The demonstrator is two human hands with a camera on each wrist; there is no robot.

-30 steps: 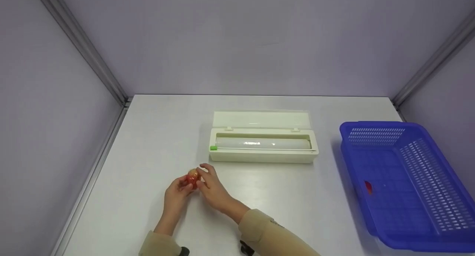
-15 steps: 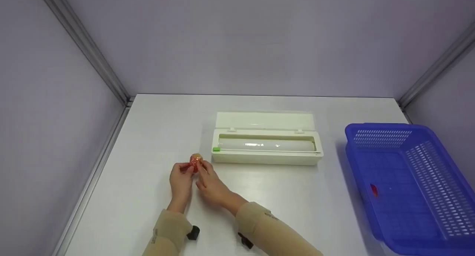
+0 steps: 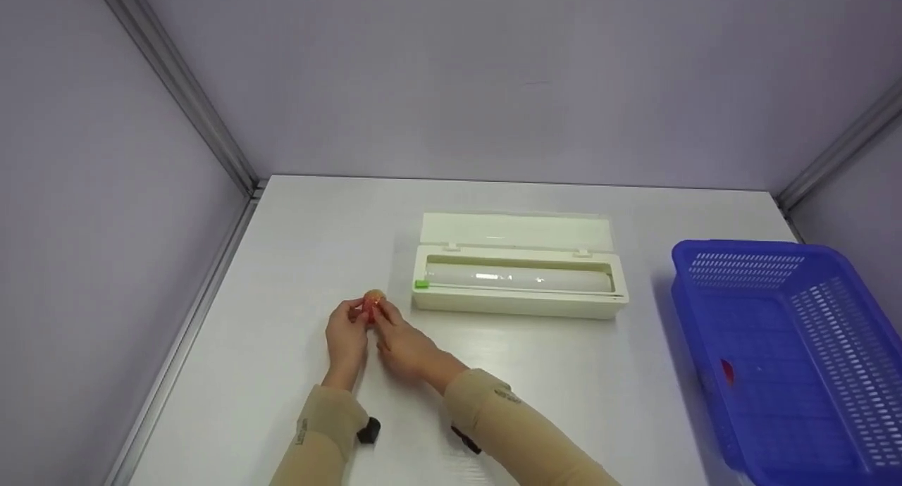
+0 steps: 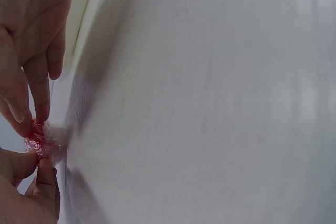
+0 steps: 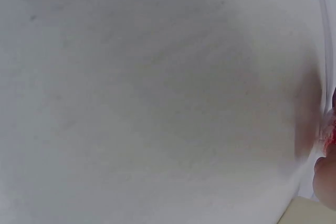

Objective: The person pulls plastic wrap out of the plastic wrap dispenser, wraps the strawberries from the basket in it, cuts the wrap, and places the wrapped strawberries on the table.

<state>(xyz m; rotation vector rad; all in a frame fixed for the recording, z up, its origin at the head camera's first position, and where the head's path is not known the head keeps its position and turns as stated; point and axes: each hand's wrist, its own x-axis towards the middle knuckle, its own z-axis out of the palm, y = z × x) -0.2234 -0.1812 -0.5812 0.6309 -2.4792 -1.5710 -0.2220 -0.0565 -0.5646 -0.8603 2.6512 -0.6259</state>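
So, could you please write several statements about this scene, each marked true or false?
The left hand and right hand share a grip on a small, red, film-wrapped object. True.
The large blue plastic basket stands right of the long cream plastic box. True.
The box's hinged lid is shut. False: the lid is folded back.
A small green plastic piece sits at the box's left end. True.
The film-wrapped object rests in the basket. False: it is between the hands.
The long cloth sleeves are black. False: the sleeves are beige.
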